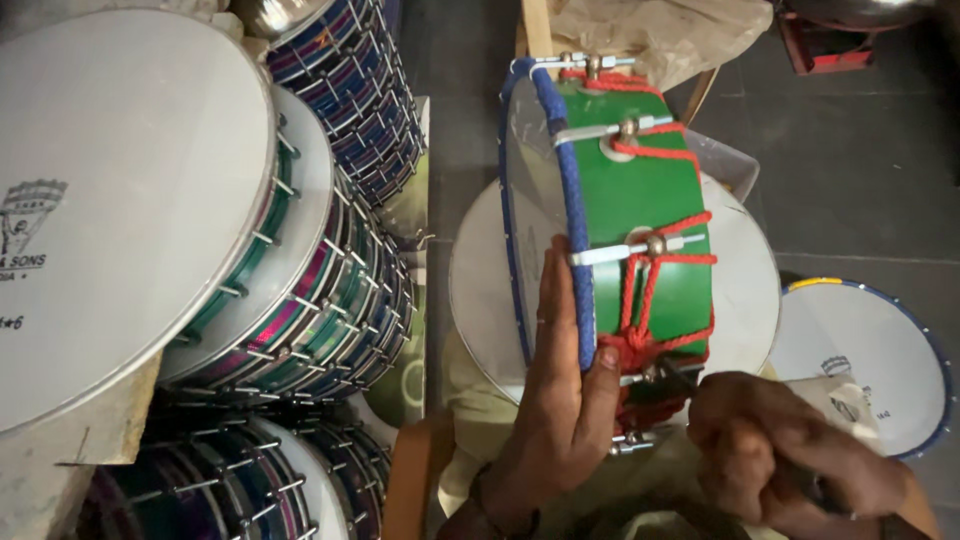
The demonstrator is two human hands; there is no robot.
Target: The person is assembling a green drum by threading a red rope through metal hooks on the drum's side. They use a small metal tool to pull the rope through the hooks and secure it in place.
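Note:
A green drum (pixel 630 190) stands on its edge in the middle, with a blue-wrapped rim, red rope lacing and metal tension hooks. It rests on a flat white drum head (pixel 745 290) beneath it. My left hand (pixel 565 390) grips the blue rim, palm against the clear skin and thumb over the rim by the red knot. My right hand (pixel 775 445) is closed around a dark tool at the drum's lower side, near the knot and a hook.
Stacked drums with white heads and shiny multicoloured shells (pixel 300 290) fill the left. A smaller white drum with a blue rim (pixel 870 350) lies at the right on the dark floor. Crumpled brown paper (pixel 660 35) sits behind the green drum.

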